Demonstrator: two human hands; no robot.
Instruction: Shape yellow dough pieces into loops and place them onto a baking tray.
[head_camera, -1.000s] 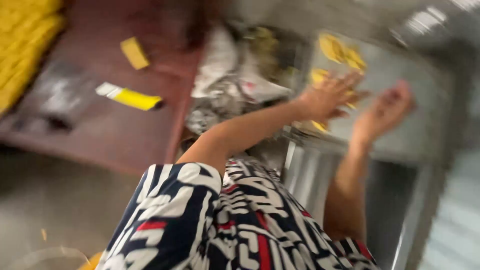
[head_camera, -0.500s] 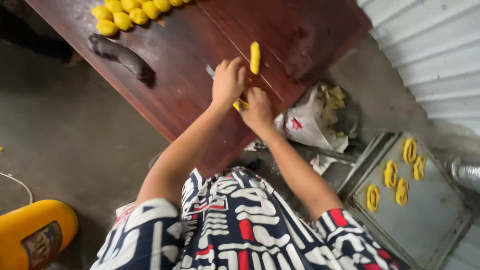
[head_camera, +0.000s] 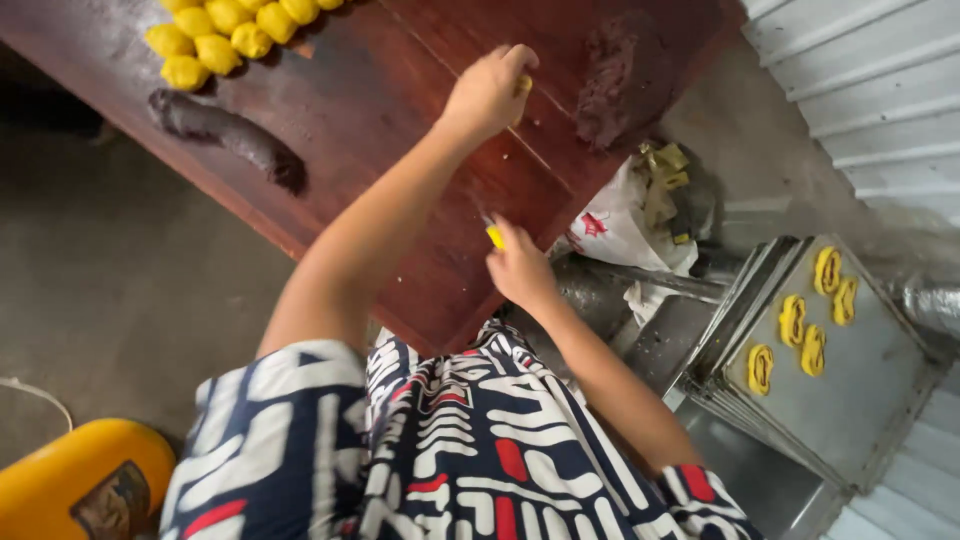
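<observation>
Since half a second ago the two hands have split: they were together at the yellow strip in the middle of the board, and now they sit well apart. Left hand (head_camera: 487, 92) has gone up the dark red wooden table (head_camera: 400, 200), fingers curled around a small piece of yellow dough (head_camera: 522, 86) that just peeks out at the fingertips; too little shows to tell which way its long axis runs. Right hand (head_camera: 520, 268) has dropped back to the near edge of the table, pinched on a small yellow-handled tool (head_camera: 494, 235); only the yellow end shows, pointing up and away from the body, along the run of the board.

Containers now. Off to the right, a stack of metal trays (head_camera: 880, 370) sits low beside the table, and the top one carries five yellow dough rings (head_camera: 800, 320), flat and clustered toward its far end. Between table and trays, a crumpled white plastic bag (head_camera: 620, 225) holds yellow scraps.

On the table itself, a cluster of yellow dough balls (head_camera: 225, 30) sits at the far left corner, a long roll of dark dough (head_camera: 225, 130) lies just beside them, and a dark lump (head_camera: 615, 80) rests near the right edge. A yellow container (head_camera: 85, 480) stands on the floor at bottom left.
</observation>
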